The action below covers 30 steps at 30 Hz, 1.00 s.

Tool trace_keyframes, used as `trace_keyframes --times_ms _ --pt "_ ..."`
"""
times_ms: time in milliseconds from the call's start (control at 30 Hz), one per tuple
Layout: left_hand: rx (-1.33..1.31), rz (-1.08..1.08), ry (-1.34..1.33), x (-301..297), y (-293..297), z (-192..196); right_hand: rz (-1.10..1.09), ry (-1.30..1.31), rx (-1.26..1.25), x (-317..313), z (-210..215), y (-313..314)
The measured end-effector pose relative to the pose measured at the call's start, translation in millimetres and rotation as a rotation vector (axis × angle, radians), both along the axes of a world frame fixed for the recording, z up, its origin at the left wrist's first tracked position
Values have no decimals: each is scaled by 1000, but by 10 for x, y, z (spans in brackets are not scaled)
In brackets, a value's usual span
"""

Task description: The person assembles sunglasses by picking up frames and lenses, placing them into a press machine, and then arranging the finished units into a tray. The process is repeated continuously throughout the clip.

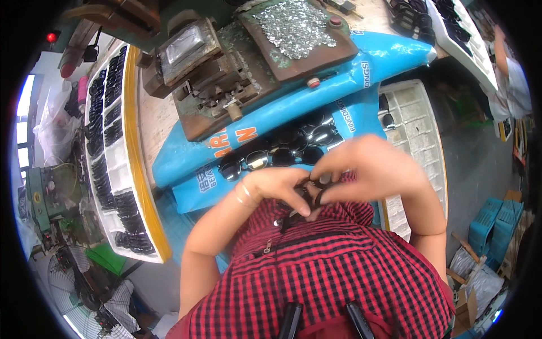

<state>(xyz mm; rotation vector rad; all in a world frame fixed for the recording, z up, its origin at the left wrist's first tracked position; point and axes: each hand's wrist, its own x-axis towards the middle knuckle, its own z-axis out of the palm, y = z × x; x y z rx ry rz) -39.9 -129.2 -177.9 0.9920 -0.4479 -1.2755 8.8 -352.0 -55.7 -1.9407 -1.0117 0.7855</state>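
We saw blue plastic sack [350, 73] with orange and dark lettering draped over bench; blue crates [497, 226] and cardboard box [467, 308] at lower right.

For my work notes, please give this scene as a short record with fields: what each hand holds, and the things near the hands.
left hand: the left hand pinches a dark pair of glasses, close to the chest
right hand: the right hand grips the same pair from the other side
clothing: red and black checked shirt
just beyond the hands: row of dark sunglasses lying on blue sheeting
further away: metal bench machine
person's left: long white tray filled with dark frames
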Motion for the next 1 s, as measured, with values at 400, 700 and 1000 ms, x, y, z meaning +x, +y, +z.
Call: trace_keyframes --times_ms 400,700,1000 --pt "158 806 174 -724 586 326 -542 -628 -240 23 -1708 762" --pt "428 281 -719 -720 -65 340 -749 101 50 -182 -1295 367" --pt "303 421 -83 -686 107 246 -1128 1004 556 -532 -1049 -279"
